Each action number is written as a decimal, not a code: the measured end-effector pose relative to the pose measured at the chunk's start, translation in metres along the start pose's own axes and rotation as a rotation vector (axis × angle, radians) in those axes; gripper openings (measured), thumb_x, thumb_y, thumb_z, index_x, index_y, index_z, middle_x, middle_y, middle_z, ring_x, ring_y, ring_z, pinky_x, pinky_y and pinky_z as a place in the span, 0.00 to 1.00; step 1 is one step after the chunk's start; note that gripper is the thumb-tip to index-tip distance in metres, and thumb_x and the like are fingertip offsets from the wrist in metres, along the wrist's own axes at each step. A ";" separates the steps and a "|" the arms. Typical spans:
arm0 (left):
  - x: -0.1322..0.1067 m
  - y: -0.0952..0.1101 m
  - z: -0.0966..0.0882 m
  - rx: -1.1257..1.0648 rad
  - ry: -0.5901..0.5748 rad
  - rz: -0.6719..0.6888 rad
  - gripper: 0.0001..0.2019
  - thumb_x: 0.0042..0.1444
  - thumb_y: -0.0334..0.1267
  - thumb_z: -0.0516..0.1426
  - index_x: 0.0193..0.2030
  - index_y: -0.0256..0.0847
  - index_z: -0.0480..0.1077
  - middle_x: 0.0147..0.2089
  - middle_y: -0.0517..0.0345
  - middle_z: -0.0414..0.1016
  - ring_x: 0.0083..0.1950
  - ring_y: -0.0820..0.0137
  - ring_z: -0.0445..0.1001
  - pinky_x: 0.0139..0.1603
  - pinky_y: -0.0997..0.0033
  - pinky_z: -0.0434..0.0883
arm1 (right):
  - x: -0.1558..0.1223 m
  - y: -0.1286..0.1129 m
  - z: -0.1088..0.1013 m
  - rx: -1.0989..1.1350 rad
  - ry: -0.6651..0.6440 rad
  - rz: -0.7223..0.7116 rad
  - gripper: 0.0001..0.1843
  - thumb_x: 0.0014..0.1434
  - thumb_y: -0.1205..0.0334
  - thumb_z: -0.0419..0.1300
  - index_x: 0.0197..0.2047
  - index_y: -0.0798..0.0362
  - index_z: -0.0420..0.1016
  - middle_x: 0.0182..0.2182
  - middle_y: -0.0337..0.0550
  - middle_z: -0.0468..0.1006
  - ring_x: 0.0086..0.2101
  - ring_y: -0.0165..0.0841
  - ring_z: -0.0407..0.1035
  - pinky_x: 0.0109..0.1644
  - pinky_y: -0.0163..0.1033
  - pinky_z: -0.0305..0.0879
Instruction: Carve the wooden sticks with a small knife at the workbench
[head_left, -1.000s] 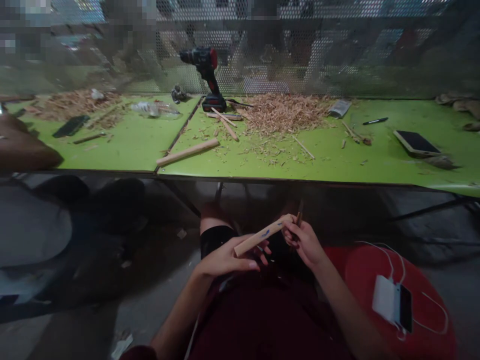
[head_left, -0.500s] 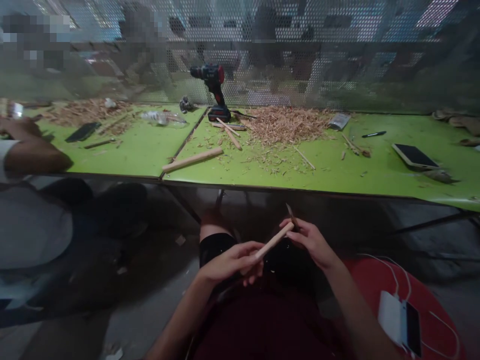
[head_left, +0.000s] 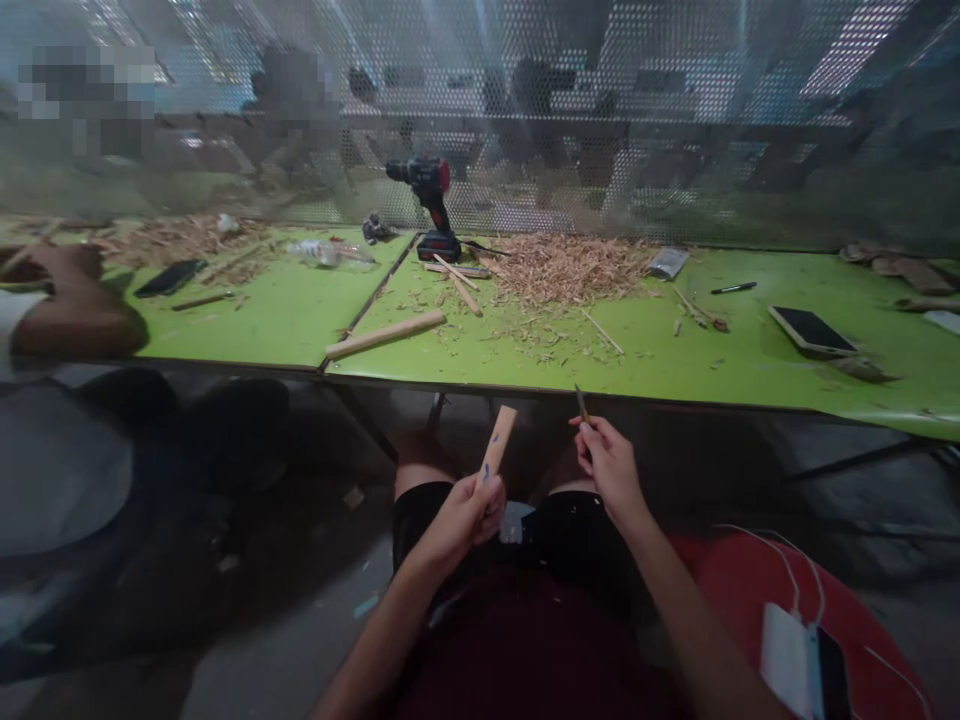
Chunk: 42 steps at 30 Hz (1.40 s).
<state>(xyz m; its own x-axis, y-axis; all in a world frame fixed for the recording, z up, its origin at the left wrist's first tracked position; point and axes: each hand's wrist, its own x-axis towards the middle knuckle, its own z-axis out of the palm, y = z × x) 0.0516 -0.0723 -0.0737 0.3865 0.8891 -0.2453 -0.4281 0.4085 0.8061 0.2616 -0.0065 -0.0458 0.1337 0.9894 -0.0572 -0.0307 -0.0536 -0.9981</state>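
Over my lap, my left hand (head_left: 471, 515) is closed round the lower end of a flat wooden stick (head_left: 498, 442). The stick points up and slightly right, and small blue marks show on its face. My right hand (head_left: 609, 462) grips the handle of a small knife (head_left: 582, 402), its narrow blade pointing up near the table's front edge. Knife and stick are apart. The lower end of the stick is hidden in my left palm.
On the green table (head_left: 517, 362) are a cordless drill (head_left: 433, 205), a heap of wood shavings (head_left: 574, 268), a thick wooden stick (head_left: 386, 333) and a phone (head_left: 812, 330). A co-worker's arm (head_left: 79, 310) rests at left. A red stool (head_left: 739, 580) holds a white power bank (head_left: 786, 650).
My left hand has turned the stick upright, showing its blue-marked face. My right hand has drawn the knife away from the stick's end. The view has tilted up slightly.
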 end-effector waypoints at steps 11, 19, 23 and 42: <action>0.024 0.084 -0.036 0.775 0.384 0.305 0.17 0.59 0.52 0.57 0.30 0.41 0.61 0.23 0.69 0.55 0.22 0.77 0.53 0.23 0.75 0.52 | -0.001 0.004 0.004 -0.070 -0.082 0.063 0.16 0.57 0.46 0.63 0.40 0.50 0.76 0.24 0.34 0.62 0.18 0.23 0.51 0.20 0.33 0.42; 0.096 0.184 -0.031 1.508 0.065 0.429 0.17 0.63 0.47 0.55 0.27 0.43 0.54 0.23 0.66 0.54 0.25 0.73 0.54 0.28 0.69 0.48 | 0.016 0.003 0.030 -0.246 0.030 -0.203 0.12 0.60 0.51 0.62 0.39 0.51 0.76 0.28 0.40 0.71 0.24 0.29 0.61 0.26 0.36 0.57; 0.157 0.196 -0.008 1.496 -0.141 0.467 0.18 0.63 0.46 0.55 0.27 0.44 0.53 0.23 0.66 0.53 0.24 0.74 0.52 0.29 0.69 0.47 | 0.029 0.001 0.047 -0.458 0.219 -0.464 0.06 0.62 0.58 0.61 0.38 0.51 0.75 0.31 0.42 0.73 0.31 0.34 0.67 0.39 0.40 0.66; 0.262 0.190 0.033 1.305 -0.374 0.627 0.17 0.64 0.42 0.56 0.27 0.44 0.53 0.24 0.66 0.52 0.26 0.74 0.52 0.31 0.68 0.47 | 0.041 -0.018 0.041 -0.554 0.115 -0.347 0.06 0.64 0.59 0.56 0.40 0.49 0.73 0.31 0.43 0.77 0.30 0.34 0.71 0.34 0.36 0.65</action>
<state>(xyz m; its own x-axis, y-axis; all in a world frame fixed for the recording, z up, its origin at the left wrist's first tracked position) 0.0982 0.2315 0.0330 0.6891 0.6601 0.2992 0.3353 -0.6563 0.6759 0.2269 0.0402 -0.0288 0.1501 0.9427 0.2981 0.5433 0.1732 -0.8215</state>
